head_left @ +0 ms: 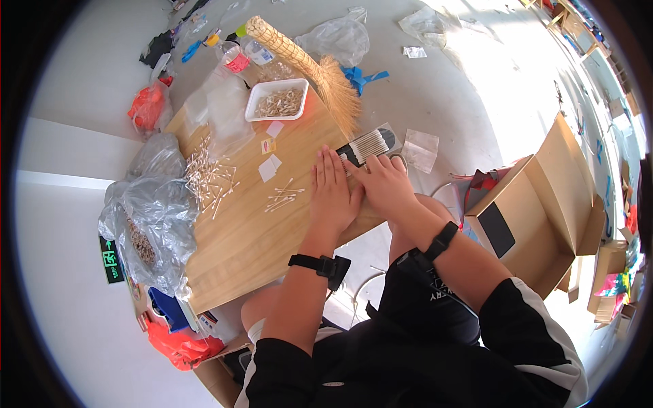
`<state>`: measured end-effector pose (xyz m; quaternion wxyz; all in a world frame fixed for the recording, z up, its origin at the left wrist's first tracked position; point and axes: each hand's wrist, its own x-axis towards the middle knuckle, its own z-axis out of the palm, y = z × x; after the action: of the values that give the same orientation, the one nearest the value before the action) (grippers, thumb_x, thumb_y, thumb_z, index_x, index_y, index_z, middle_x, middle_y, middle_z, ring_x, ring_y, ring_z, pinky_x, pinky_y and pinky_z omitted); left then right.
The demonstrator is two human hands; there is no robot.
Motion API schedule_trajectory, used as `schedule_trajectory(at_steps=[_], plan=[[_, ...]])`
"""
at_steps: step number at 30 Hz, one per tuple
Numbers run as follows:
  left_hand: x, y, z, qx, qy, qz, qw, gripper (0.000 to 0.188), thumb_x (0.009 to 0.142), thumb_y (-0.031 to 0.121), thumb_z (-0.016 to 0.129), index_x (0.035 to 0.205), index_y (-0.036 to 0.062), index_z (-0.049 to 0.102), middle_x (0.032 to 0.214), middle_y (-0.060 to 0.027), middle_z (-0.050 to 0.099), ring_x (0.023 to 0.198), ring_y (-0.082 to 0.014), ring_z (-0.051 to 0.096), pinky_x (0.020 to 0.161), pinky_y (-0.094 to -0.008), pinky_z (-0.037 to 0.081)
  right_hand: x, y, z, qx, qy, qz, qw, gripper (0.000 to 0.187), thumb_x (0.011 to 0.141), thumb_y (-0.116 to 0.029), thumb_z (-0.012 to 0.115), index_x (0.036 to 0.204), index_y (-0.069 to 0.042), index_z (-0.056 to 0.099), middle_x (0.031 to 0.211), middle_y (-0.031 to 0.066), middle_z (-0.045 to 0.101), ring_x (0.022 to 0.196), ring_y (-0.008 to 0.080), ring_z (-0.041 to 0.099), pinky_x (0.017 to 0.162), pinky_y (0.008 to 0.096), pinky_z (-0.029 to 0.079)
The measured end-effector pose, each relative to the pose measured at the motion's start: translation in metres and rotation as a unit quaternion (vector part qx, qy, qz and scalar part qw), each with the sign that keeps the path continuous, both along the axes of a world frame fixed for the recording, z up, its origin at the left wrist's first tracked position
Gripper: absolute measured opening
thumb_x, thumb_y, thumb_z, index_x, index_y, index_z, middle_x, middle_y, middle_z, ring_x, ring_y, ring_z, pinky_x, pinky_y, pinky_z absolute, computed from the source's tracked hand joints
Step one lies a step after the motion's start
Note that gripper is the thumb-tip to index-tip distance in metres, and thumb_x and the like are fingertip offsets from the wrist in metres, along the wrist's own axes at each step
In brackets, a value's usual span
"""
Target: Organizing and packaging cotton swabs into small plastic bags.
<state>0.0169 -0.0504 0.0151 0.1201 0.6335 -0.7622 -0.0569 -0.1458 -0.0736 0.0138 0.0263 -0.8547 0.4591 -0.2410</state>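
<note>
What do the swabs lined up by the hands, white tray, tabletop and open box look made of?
Swabs: pale, matte sticks; wood or paper, can't tell.
White tray: probably plastic; thin, smooth, satin rim.
Tabletop: wood or laminate; smooth, tan, faint grain.
Open box: likely cardboard; matte brown, folded flaps.

The table (231, 255) carries cotton swabs (203, 170) and a white tub (273, 119).

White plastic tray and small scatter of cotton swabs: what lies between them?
In the head view, small pale cards and a yellow-printed card on the wooden tabletop.
</note>
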Motion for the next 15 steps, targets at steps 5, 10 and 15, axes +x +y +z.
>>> schedule_trajectory(at_steps=[5, 10, 15], plan=[[0.013, 0.0, -0.007, -0.003, 0.061, -0.018, 0.998, 0.079, 0.097, 0.035, 0.053, 0.154, -0.0101, 0.022, 0.163, -0.0302, 0.015, 0.154, -0.0421, 0.013, 0.124, -0.0513, 0.013, 0.005, 0.003, 0.001, -0.033, 0.056, -0.012, 0.998, 0.05, 0.087, -0.02, 0.06, 0.137, -0.02, 0.061, 0.097, 0.0013, 0.055, 0.095, 0.0185, 0.056, 0.081, 0.0338, 0.04], [0.015, 0.014, -0.004, -0.023, 0.006, -0.007, 1.0, 0.073, 0.1, 0.032, 0.05, 0.154, -0.0085, 0.024, 0.163, -0.0281, 0.018, 0.153, -0.0416, 0.014, 0.124, -0.0503, 0.014, 0.006, 0.005, -0.004, -0.021, 0.076, -0.013, 0.997, 0.05, 0.087, -0.02, 0.06, 0.138, -0.017, 0.06, 0.098, 0.002, 0.056, 0.096, 0.0188, 0.057, 0.082, 0.034, 0.04], [0.013, 0.018, 0.001, -0.013, 0.011, 0.002, 1.0, 0.07, 0.1, 0.03, 0.051, 0.155, -0.0055, 0.025, 0.164, -0.0238, 0.021, 0.153, -0.0406, 0.017, 0.124, -0.051, 0.015, 0.004, 0.004, -0.005, 0.001, -0.005, -0.017, 1.0, 0.057, 0.082, -0.016, 0.064, 0.139, -0.019, 0.059, 0.096, 0.0004, 0.055, 0.095, 0.0192, 0.057, 0.083, 0.0354, 0.041]])
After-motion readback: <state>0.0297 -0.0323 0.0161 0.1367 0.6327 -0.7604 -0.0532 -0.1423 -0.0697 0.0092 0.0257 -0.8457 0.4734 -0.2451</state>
